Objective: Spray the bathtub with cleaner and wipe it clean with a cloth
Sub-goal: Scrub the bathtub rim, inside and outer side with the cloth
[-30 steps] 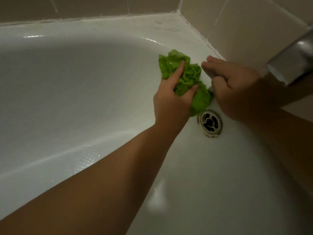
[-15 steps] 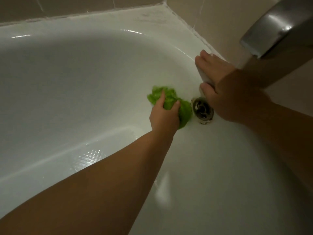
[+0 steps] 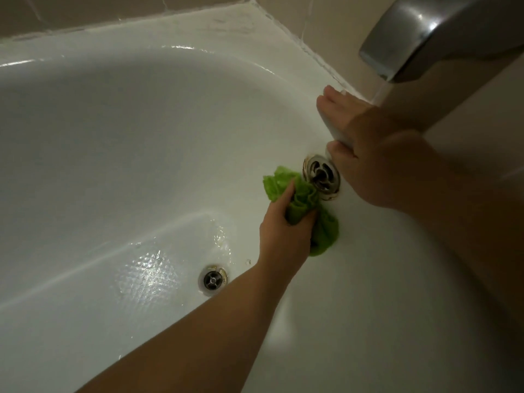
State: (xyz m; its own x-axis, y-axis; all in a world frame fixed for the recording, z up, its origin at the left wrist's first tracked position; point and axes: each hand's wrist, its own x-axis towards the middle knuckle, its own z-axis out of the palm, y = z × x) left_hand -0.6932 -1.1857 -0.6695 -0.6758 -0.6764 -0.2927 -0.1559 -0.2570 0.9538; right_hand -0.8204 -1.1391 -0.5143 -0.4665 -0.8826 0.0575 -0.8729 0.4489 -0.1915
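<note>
Left hand (image 3: pixel 283 231) grips cloth (image 3: pixel 304 205); right hand (image 3: pixel 368 154) presses bathtub (image 3: pixel 141 137).

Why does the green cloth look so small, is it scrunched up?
Yes, scrunched. The left hand grips the green cloth bunched into folds, not spread flat.

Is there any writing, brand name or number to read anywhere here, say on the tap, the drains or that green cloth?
None can be read.
Metal spout: plain, no mark shows.
Overflow fitting and floor drain: no lettering visible.
Green cloth, held in the left hand: no label in view.
</note>
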